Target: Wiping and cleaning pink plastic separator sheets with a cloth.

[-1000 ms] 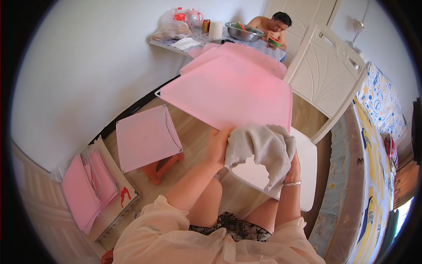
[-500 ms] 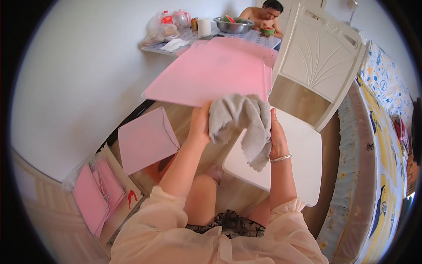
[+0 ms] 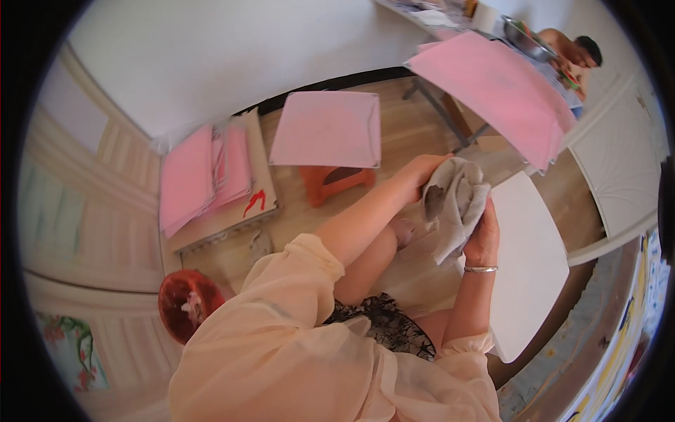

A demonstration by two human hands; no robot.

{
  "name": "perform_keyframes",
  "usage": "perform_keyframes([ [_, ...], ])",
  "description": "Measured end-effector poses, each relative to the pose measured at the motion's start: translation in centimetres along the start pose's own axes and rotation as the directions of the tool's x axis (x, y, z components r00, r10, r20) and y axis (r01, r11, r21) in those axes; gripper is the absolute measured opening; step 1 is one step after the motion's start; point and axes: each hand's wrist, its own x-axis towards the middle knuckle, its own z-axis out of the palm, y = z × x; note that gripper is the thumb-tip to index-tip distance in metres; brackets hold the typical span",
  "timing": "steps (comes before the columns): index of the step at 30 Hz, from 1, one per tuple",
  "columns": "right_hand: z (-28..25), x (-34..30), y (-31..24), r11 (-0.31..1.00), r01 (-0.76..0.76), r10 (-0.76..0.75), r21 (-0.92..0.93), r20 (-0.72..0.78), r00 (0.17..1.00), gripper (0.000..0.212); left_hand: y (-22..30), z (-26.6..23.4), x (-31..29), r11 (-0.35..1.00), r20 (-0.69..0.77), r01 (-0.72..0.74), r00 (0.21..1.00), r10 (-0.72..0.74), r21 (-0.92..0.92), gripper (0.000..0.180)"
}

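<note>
The stool [image 3: 330,186] stands left of the cloth [image 3: 460,204], the chair [image 3: 527,260] right.

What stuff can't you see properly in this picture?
Head view: some fingers of the left grip and right grip, hidden by the grey cloth.
Head view: part of the red container, behind the cream shirt; the white stuff inside is too blurred to name.
Head view: the rest of the table, cut off by the top edge.
Head view: the rest of the bed, cut off by the dark right rim.
</note>
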Motion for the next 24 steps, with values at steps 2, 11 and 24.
perform_keyframes([
  [2,1.9,0.3,2.3,0.987,-0.148,0.147,0.056,0.009,0.989,0.041,-0.5,-4.3,-3.6,0.938,-0.042,-0.101,0.995,0.093,-0.332,0.028],
  [11,11.7,2.9,14.5,0.921,-0.389,0.390,-0.018,0.032,0.920,0.043,-5.8,-31.0,-10.2,0.852,-0.197,-0.457,0.887,0.417,-0.254,0.037],
  [24,10.8,4.7,26.4,0.735,-0.559,0.560,-0.383,-0.120,0.820,0.034,-6.2,-35.9,-16.2,0.793,-0.734,-0.506,0.669,0.114,-0.338,0.019],
])
